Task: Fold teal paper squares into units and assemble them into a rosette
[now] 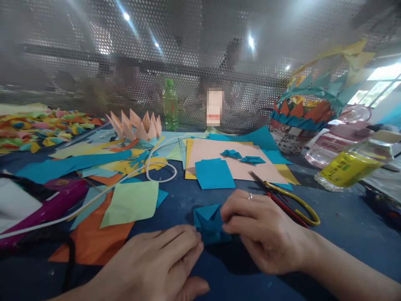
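Observation:
A blue piece of folded paper (209,223) lies on the table in front of me, its creased flaps partly raised. My right hand (266,230), with a ring on one finger, pinches its right side between thumb and fingers. On the paper's left edge rest the fingertips of my left hand (163,259), fingers stretched out together and thumb apart. Just beyond is a stack of blue square sheets (215,174). Farther back, two small folded blue pieces, one left (231,154) and one right (253,159), sit on a pale pink sheet (206,149).
Scissors (291,200) lie beyond my right hand. At left are a purple glue gun (62,196), a white cord (125,177) and loose coloured sheets (131,205). A peach paper crown-like piece (134,127), a green bottle (170,106), a paper basket (286,136) and a yellow-labelled bottle (351,165) stand farther off.

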Demonstrator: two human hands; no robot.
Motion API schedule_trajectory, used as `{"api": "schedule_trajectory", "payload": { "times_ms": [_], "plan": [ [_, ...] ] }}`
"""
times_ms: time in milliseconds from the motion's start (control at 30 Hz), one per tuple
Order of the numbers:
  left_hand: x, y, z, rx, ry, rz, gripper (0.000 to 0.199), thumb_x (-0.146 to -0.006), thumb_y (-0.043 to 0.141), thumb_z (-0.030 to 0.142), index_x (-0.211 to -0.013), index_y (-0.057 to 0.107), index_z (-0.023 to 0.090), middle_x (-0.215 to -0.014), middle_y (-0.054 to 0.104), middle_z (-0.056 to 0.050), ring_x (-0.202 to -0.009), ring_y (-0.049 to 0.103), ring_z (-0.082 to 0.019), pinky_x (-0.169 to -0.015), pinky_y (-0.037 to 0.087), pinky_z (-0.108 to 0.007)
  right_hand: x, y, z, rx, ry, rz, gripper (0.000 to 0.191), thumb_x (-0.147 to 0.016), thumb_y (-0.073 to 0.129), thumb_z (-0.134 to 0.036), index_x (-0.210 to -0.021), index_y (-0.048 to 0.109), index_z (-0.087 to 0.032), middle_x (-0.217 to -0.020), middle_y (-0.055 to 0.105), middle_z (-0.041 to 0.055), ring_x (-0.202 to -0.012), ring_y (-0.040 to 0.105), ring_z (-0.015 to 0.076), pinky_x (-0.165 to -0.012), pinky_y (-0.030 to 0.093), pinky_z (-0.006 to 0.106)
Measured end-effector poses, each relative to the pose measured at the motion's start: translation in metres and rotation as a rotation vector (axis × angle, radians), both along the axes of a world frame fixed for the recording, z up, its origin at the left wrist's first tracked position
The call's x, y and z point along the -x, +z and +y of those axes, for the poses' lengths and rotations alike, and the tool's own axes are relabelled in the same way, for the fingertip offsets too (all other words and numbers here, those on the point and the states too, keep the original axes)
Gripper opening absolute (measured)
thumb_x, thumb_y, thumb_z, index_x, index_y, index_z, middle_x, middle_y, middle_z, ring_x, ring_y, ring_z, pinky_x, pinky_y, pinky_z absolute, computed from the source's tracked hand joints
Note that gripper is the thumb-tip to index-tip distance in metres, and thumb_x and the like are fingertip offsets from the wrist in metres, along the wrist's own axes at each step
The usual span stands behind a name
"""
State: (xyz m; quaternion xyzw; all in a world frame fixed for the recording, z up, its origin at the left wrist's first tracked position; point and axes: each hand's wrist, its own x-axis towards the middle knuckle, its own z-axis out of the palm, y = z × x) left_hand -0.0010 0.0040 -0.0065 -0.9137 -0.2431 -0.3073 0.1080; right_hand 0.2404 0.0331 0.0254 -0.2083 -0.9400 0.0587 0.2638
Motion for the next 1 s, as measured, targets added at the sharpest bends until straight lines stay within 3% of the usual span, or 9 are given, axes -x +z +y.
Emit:
{"api": "schedule_trajectory", "payload": {
  "times_ms": [133, 333, 467, 700, 1000],
  "plan": [
    [-0.0001, 0.0002, -0.0005, 0.016, 0.008, 0.008, 0.049, -0.106, 0.025, 0.033, -0.094, 0.069, 0.018, -0.088, 0.07, -0.003, -0.078, 0.065, -0.016, -0.062, 0.049, -0.023, -0.0007, 0.0024, 0.0038, 0.041, -0.075, -0.073, 0.041, -0.08, 0.042, 0.004, -0.108, 0.066, -0.013, -0.11, 0.062, 0.0127, -0.097, 0.056, 0.0225, -0.081, 0.048, 0.036],
    [-0.0008, 0.0014, 0.0002, 0.011, 0.015, 0.004, 0.047, -0.106, 0.026, 0.034, -0.093, 0.068, 0.018, -0.088, 0.07, -0.002, -0.077, 0.064, -0.015, -0.061, 0.048, -0.022, 0.0007, 0.001, 0.0045, 0.129, -0.099, -0.218, 0.055, -0.075, 0.044, 0.007, -0.121, 0.061, -0.018, -0.126, 0.055, 0.0119, -0.113, 0.052, 0.0254, -0.094, 0.045, 0.043],
    [-0.0003, 0.0022, 0.0021, 0.031, 0.0, 0.019, 0.047, -0.106, 0.025, 0.034, -0.093, 0.067, 0.019, -0.089, 0.07, -0.001, -0.077, 0.065, -0.015, -0.062, 0.049, -0.022, 0.0004, 0.0009, 0.0045, 0.166, -0.106, -0.194, 0.047, -0.075, 0.044, 0.007, -0.112, 0.061, -0.016, -0.123, 0.056, 0.0112, -0.112, 0.051, 0.0236, -0.095, 0.045, 0.041],
    [0.0006, 0.003, 0.0035, 0.042, -0.006, -0.015, 0.04, -0.105, 0.03, 0.032, -0.096, 0.067, 0.019, -0.094, 0.071, -0.002, -0.085, 0.066, -0.015, -0.066, 0.05, -0.021, -0.001, -0.0002, 0.0086, 0.165, -0.082, -0.046, 0.023, -0.079, 0.044, 0.003, -0.084, 0.056, -0.016, -0.098, 0.061, 0.0096, -0.094, 0.054, 0.0197, -0.084, 0.048, 0.035],
    [-0.0001, 0.0033, 0.006, 0.002, -0.033, -0.01, 0.045, -0.106, 0.028, 0.03, -0.091, 0.068, 0.017, -0.089, 0.071, -0.003, -0.083, 0.066, -0.015, -0.066, 0.051, -0.02, -0.0029, -0.0016, 0.0076, 0.119, -0.091, 0.037, 0.023, -0.078, 0.048, 0.005, -0.079, 0.054, -0.017, -0.099, 0.059, 0.0069, -0.094, 0.054, 0.0178, -0.083, 0.045, 0.032]
  ]
}}
